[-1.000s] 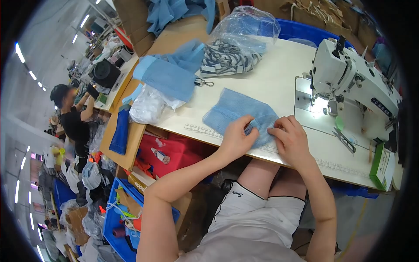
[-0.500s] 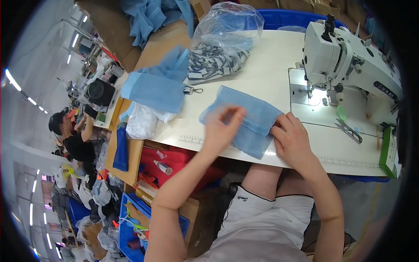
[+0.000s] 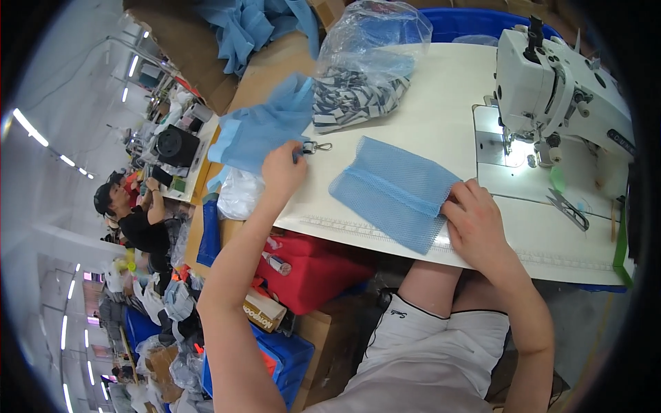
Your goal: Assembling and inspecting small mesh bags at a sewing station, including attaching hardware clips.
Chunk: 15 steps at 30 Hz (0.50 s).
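i have the right hand pinched nearly closed on the mesh right of frame centre, apparently to steady it, while the left hand curls half-closed beside the upper-centre clip, whether gripping i cannot tell.

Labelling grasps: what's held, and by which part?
Right hand: light-blue mesh piece, by its right edge. Left hand: at the mesh pile beside the snap hook; grip unclear.
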### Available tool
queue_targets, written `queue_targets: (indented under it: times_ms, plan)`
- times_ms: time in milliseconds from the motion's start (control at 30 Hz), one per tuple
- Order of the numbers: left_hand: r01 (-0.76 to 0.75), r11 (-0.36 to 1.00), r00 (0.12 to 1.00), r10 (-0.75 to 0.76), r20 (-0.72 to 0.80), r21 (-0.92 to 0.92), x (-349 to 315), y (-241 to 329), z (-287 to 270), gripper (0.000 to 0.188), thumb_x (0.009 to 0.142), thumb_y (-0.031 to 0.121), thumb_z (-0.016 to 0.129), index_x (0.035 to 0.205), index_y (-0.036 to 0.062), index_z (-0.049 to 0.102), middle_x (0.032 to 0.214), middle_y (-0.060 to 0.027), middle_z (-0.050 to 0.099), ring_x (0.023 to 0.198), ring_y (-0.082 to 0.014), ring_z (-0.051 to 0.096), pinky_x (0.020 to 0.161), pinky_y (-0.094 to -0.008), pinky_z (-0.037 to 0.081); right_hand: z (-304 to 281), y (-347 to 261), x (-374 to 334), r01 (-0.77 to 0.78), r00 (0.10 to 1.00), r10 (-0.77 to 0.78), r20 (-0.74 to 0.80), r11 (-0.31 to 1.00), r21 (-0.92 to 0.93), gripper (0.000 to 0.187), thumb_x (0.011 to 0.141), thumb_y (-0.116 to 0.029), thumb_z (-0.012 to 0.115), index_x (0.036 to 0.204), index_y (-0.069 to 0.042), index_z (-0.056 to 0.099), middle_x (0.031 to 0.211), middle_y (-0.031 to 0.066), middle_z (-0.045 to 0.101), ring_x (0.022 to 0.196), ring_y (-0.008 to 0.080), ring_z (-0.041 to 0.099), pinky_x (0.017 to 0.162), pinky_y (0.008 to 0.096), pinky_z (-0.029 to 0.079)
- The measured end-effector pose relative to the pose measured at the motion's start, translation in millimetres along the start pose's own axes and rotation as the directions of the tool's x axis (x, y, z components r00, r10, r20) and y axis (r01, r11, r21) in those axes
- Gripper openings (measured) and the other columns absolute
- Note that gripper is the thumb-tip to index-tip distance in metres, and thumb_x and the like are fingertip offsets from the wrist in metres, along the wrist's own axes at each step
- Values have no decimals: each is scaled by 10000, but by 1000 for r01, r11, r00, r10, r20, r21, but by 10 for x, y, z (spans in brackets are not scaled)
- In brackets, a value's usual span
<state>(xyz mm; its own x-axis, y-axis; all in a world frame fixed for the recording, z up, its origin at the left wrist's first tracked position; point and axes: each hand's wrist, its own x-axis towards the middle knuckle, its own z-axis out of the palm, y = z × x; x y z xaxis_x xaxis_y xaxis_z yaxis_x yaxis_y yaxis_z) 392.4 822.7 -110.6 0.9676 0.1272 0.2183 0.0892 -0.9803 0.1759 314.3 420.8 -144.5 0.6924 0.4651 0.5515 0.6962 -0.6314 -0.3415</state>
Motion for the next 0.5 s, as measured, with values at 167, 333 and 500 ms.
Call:
queue_targets:
  times_ms: [167,333,500]
  plan:
    - [-106,994,962,93,-255,-36,55,-183,-162,197,867,67,629,994,67,780,936,-150,767,839,-342,733,776,-423,567,12,-9,10,14,1000,-13,-21,1000,22,132,746,-18,667,873,-51,681,999,79,576,954,273,558,801,392,490]
    - [-404,806,720,-12,-694,-433,54,-19,-843,167,972,-48,618,1006,9,771,915,-73,772,842,-123,700,782,-257,535,-16,-15,10,14,1000,-13,-23,999,33,140,748,-14,668,882,-54,679,1003,79,578,963,277,557,816,391,491]
    - [-422,526,757,-245,-606,-739,-354,205,-1215,142,1000,-7,658,1122,-37,722,1078,-76,754,949,-99,684,869,-228,522,1,3,-9,6,1000,-6,1,999,34,156,749,-12,673,900,-51,677,1012,83,582,974,284,558,822,399,492]
